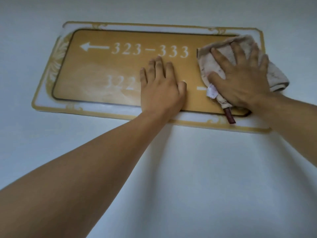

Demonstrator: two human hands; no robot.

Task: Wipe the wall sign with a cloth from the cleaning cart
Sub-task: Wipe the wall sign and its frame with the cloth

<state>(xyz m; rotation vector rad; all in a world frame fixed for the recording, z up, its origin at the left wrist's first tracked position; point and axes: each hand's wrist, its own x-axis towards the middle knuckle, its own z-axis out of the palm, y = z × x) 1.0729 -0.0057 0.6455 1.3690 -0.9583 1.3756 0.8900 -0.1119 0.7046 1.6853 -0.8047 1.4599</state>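
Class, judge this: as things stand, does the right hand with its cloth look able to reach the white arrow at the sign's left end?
Probably not directly: the left hand lies flat on the sign between the cloth under the right hand and the arrow.

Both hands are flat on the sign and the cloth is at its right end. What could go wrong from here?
The bare left hand presses on the sign and may leave smudges on the face. The cloth under the right hand looks stained, so it might smear dirt. Part of the cloth hangs past the sign's right edge and could drag along the wall.
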